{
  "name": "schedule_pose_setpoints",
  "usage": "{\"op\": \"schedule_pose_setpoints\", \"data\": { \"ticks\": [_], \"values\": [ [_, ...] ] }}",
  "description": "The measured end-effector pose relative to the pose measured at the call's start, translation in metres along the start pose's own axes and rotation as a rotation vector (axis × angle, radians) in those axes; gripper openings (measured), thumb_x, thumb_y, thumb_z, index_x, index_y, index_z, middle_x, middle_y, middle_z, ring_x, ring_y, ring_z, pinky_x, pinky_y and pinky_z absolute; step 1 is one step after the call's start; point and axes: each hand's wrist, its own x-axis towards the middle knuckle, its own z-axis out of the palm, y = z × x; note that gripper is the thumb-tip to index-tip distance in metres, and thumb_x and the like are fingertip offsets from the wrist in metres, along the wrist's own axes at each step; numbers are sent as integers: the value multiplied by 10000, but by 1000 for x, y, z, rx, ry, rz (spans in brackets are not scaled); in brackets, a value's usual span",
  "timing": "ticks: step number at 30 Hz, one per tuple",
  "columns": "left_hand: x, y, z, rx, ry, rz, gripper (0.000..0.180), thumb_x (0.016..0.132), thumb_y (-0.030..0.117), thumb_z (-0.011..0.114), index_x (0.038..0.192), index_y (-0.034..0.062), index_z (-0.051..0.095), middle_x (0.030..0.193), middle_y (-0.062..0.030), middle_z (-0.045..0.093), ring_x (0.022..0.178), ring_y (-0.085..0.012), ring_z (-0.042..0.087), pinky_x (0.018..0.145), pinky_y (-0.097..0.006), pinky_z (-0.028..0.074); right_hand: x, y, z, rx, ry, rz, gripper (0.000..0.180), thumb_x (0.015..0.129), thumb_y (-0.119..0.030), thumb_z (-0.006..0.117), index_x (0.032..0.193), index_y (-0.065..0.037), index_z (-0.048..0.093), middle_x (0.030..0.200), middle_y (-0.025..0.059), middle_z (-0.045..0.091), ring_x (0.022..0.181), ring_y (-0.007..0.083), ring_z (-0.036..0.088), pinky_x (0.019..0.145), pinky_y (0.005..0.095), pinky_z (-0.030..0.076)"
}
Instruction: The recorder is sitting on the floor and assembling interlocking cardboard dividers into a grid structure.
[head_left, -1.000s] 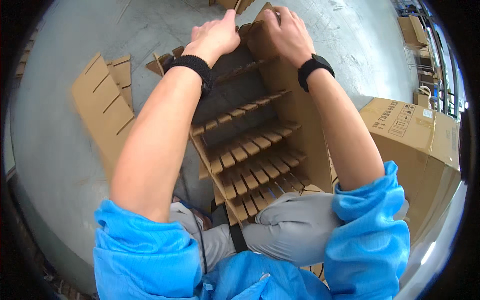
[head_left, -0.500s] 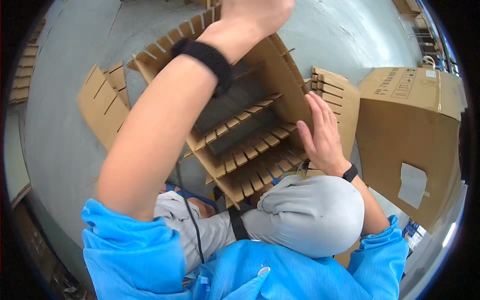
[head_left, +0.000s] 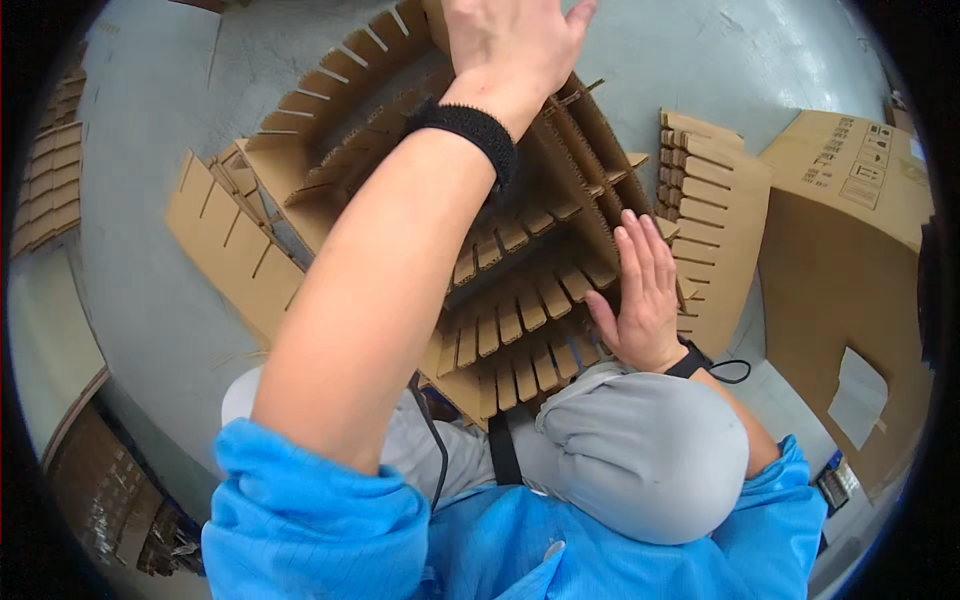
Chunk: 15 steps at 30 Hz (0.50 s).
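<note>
A brown cardboard divider grid (head_left: 575,185) of slotted, interlocking strips stands on the floor in front of my knees. My left hand (head_left: 512,45) is over the far part of the grid, back upward, its thumb out to the side. Its other fingers are past the top of the picture, so what they touch is hidden. Fingers stretched out and holding nothing, my right hand (head_left: 648,300) lies against the grid's right side. A row of slotted tabs (head_left: 525,305) crosses the near part of the grid. My left forearm covers part of its middle.
Stacked slotted cardboard strips (head_left: 715,230) lie right of the grid, beside a large carton (head_left: 835,250) with a paper sheet on it. More slotted pieces (head_left: 225,230) lie to the left. Another cardboard stack (head_left: 48,190) is at the far left.
The view has shifted. More of the left hand shows now, its thumb apart. The grid's right side now shows several crossing strips. The right hand stays at that side, fingers straight.
</note>
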Motion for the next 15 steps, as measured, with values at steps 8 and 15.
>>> {"op": "schedule_pose_setpoints", "data": {
  "ticks": [8, 15],
  "values": [
    [-6, -12, 25, -30, 268, -2, 560, 974, 565, 414, 1309, 141, 562, 1400, -180, 514, 1349, -314, 415, 1096, -547, 271, 79, -14, -23, -103, 109, -114, 674, 899, -302, 648, 1413, 59, 404, 1504, 213, 369, 1392, 369, 344, 1123, 456, 290],
    [6, -69, -33, -662, 465, -306, 314, 965, 330, 516, 1105, 71, 626, 1138, -116, 624, 1121, -332, 541, 926, -451, 440, 236, -34, 29, -139, 333, -330, 621, 918, -349, 599, 1392, 22, 444, 1469, 178, 425, 1373, 321, 385, 1117, 461, 318]
  ]
}}
